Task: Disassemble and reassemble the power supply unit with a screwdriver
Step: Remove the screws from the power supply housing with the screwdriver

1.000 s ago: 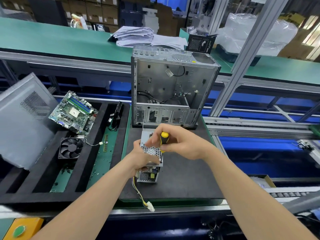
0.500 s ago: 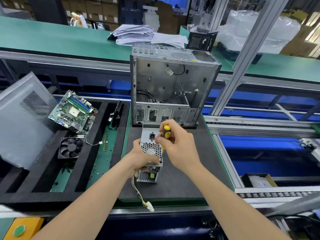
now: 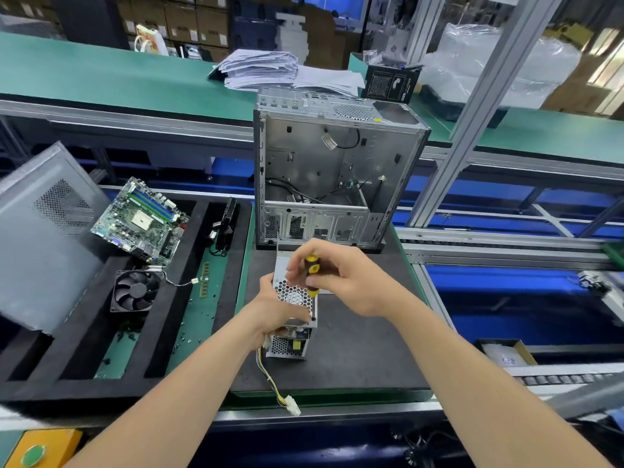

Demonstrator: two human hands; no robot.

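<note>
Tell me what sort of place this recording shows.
Probably a factory line for assembling or tearing down computers: a long green conveyor belt crosses the back, a stripped computer case and a loose motherboard sit at the station, with cartons stacked behind.

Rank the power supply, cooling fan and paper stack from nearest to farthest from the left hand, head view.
1. Power supply: held in the left hand.
2. Cooling fan: to its left, in the black tray.
3. Paper stack: far back on the green belt.
</note>
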